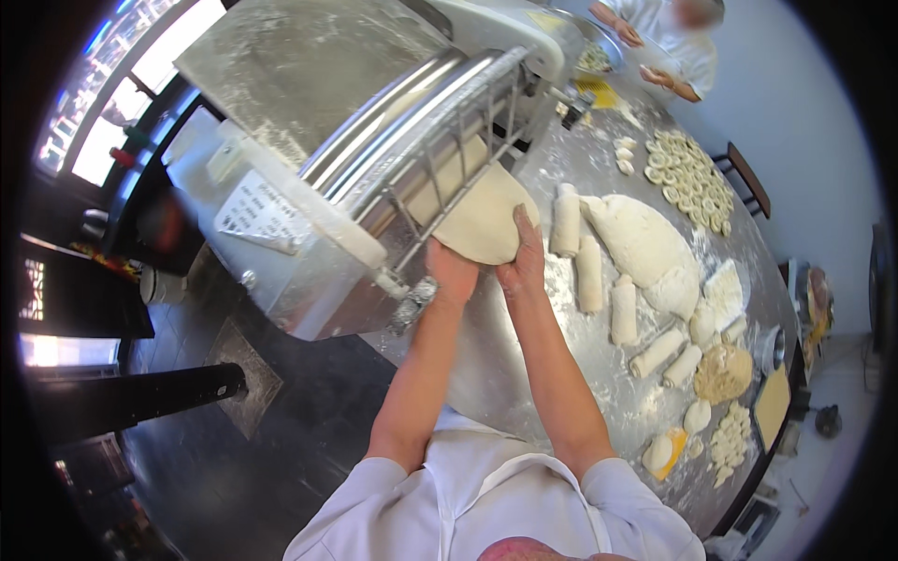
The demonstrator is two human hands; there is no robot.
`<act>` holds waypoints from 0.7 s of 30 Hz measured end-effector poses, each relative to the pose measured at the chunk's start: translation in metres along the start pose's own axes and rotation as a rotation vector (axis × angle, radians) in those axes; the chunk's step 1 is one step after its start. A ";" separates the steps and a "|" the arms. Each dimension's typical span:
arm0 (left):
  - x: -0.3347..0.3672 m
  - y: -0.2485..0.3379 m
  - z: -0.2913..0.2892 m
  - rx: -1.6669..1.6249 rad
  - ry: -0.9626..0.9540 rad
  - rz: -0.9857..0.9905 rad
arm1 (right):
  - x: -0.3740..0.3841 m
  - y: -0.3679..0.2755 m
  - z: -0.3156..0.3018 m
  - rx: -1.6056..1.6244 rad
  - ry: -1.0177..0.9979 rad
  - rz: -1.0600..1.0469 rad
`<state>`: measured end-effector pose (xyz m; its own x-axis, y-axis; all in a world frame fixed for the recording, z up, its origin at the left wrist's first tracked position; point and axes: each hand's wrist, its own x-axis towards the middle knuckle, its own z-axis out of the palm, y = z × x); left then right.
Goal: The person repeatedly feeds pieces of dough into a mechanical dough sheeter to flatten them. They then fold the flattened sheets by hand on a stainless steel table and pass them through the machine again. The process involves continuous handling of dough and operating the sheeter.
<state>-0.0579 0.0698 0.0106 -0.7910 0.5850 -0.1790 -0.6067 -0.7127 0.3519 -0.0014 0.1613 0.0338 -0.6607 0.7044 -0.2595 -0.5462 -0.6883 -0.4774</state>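
Note:
A flat, pale dough sheet (489,217) hangs out of the rollers of a metal dough sheeter (388,201), below its wire guard. My right hand (524,256) grips the sheet's free edge, some fingers showing on the near side. Close beside it, my left hand (454,270) bears the sheet's lower edge; its fingers are mostly hidden behind the dough. The sheeter's flour-dusted top plate (309,75) slopes above the rollers.
On the floury steel table (486,365) lie several dough rolls (588,273), a large dough mass (645,245) and many small ring-shaped dough pieces (687,178). A yellowish dough lump (723,373) sits at the right. Another person (673,42) works at the far end near a metal bowl (599,47).

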 end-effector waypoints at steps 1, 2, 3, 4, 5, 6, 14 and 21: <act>0.007 0.001 -0.009 -0.034 0.028 0.000 | -0.003 -0.003 -0.001 -0.014 0.001 -0.001; 0.014 0.004 -0.021 0.194 -0.018 0.064 | -0.005 -0.005 -0.003 -0.027 0.000 -0.002; 0.019 0.008 -0.033 0.420 -0.067 0.129 | -0.008 -0.008 -0.004 -0.041 -0.002 -0.001; 0.020 0.009 -0.030 0.423 -0.065 0.121 | -0.010 -0.012 -0.007 -0.046 0.016 -0.009; 0.020 0.010 -0.025 0.427 -0.063 0.115 | -0.013 -0.016 -0.010 -0.051 0.034 -0.015; 0.014 0.014 0.003 0.210 -0.003 0.026 | -0.016 -0.023 -0.016 -0.056 0.062 -0.032; 0.020 0.015 0.007 0.106 -0.068 -0.055 | -0.057 -0.059 -0.027 -0.130 0.229 -0.054; -0.071 -0.048 -0.022 0.265 0.147 -0.410 | -0.137 -0.123 -0.118 -0.434 0.386 -0.069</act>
<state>0.0254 0.0540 -0.0133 -0.5062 0.7220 -0.4716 -0.8439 -0.3022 0.4432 0.2170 0.1695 0.0290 -0.3510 0.8136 -0.4636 -0.2665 -0.5614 -0.7835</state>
